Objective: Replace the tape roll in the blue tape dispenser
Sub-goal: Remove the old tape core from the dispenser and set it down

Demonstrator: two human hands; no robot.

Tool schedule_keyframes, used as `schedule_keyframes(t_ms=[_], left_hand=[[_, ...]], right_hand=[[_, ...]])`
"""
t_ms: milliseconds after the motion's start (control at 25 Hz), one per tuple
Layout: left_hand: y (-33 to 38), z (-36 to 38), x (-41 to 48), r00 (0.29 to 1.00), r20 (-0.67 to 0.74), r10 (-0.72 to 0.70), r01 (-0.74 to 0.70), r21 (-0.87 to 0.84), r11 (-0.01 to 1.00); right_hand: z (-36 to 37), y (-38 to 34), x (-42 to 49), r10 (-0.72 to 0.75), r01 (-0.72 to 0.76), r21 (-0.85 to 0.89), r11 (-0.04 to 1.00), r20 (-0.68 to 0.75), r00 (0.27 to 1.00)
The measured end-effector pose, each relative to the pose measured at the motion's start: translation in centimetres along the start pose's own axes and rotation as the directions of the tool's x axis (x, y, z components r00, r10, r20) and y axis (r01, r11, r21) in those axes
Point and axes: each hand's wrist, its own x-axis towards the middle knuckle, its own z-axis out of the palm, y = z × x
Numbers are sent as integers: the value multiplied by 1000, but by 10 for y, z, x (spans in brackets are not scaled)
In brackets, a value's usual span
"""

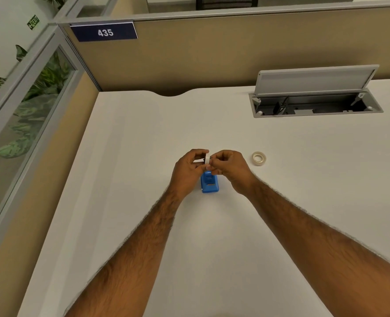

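Observation:
The blue tape dispenser (209,183) stands on the white desk (143,138), its cutter end toward me. Just above its far end, a white tape roll (206,157) is held on edge between both hands. My left hand (190,167) grips the roll from the left with curled fingers. From the right, my right hand (228,167) pinches the same roll at its rim. The dispenser's far half is hidden behind my fingers. A second, clear tape roll (259,158) lies flat on the desk to the right of my right hand.
An open cable hatch (315,104) with a raised grey lid sits at the desk's back right. Tan partition walls (189,60) close the desk at the back and left, with a sign reading 435 (104,32).

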Motion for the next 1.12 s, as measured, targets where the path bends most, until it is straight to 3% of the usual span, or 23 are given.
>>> schedule_keyframes(t_ms=[240,440,640,840,1120], left_hand=[[3,-8,5,999,42,-15,15,-9,1000],[7,-18,21,1000,-16,-24,24,6,1000],[7,-9,67,996,-79,36,-13,274,962],[-11,11,125,998,37,52,-64,564,823],[-28,11,166,991,130,24,-104,658,745]], right_hand=[[-2,-6,0,-1,2,-38,999,32,1000],[-2,-3,6,26,-29,-31,999,-86,996],[-6,0,8,77,-93,-159,983,-103,992],[-3,5,14,108,-135,-259,956,-116,987],[-5,17,19,141,-170,-308,936,-114,983]])
